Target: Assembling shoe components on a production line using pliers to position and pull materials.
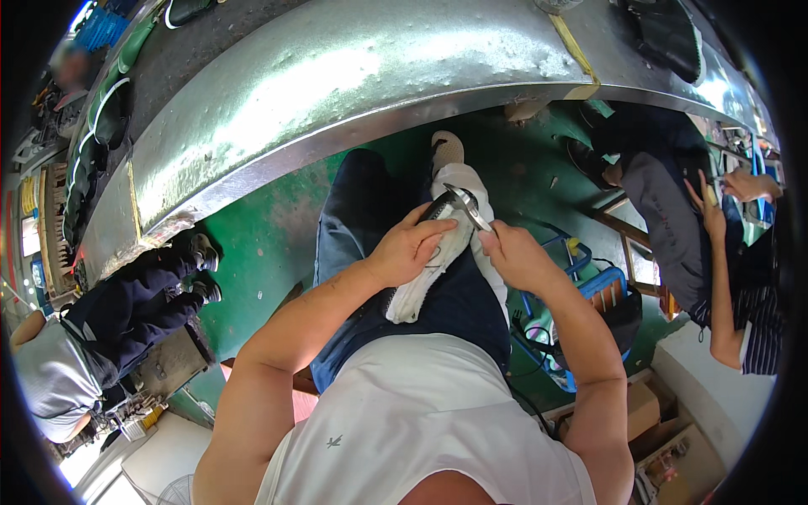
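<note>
A shoe upper (418,290), its pale underside turned up and black along one edge, lies lengthwise over my lap. My left hand (408,251) is closed round its left side, the thumb pressed on the pale surface. In my right hand (511,254) I grip shiny metal pincers (469,207), whose curved head lies over the shoe's far end. Whether the jaws bite on the material cannot be made out. Beneath the shoe, a white cloth (495,273) covers part of my dark trousers.
Ahead stands a metal-covered bench (353,76) with dark shoes (665,42) on it. At my right are a blue-framed rack (560,337) and a co-worker's arms (720,244). Another person (126,320) is at the left. The floor (261,244) is green.
</note>
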Tool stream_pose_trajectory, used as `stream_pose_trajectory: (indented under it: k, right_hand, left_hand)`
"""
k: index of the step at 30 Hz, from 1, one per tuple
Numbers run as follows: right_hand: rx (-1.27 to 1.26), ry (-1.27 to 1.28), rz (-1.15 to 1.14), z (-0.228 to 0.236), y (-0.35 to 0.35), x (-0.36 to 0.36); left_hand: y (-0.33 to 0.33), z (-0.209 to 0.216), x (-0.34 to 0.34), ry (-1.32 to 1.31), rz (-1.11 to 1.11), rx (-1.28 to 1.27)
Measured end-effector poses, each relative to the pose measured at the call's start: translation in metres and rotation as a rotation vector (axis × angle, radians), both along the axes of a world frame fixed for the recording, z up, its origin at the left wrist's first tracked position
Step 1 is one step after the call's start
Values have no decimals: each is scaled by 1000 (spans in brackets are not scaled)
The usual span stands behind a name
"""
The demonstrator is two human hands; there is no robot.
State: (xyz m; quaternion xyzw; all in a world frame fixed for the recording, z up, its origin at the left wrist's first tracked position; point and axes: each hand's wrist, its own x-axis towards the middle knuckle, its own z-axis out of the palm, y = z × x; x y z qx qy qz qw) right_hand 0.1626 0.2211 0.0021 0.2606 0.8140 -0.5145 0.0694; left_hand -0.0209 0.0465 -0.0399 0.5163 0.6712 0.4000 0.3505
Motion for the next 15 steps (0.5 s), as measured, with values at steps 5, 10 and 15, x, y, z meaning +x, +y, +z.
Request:
stream_pose_trajectory:
  k: [5,10,15]
  right_hand:
    - [61,33,4,-11,-2,3]
    - [-40,-49,-107,-10,1,0]
    - [152,-38,-231,-1,-12,-26]
  left_hand:
    - [-2,2,0,-56,-24,-39]
    - [-5,-5,-1,40,-31,29]
    - [-6,-6,12,-160,173,-19]
